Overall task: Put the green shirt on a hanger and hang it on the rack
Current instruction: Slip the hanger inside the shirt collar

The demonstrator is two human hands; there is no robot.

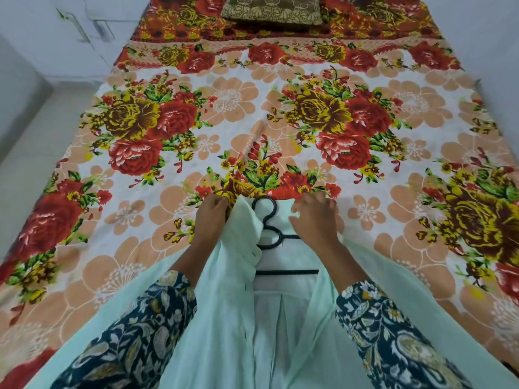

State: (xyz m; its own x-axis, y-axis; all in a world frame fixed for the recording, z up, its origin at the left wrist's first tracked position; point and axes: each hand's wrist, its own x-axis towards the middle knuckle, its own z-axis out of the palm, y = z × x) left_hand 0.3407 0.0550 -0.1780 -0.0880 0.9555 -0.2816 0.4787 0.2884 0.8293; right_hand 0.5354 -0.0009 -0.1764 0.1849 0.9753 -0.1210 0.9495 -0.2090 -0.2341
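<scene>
A pale mint-green shirt [224, 318] lies front-open on the bed, collar away from me. A black hanger [269, 217] sits inside it, its hook poking out past the collar and its crossbar showing in the open front. My left hand [210, 217] grips the left collar edge, fingers closed on the cloth. On the right side of the collar, my right hand [316, 219] pinches the fabric near the hanger's shoulder. No rack is in view.
The bed carries a floral sheet [280, 122] in red, yellow and peach. A brown patterned pillow [271, 8] lies at the far end. White walls and pale floor [33, 141] flank the bed on the left.
</scene>
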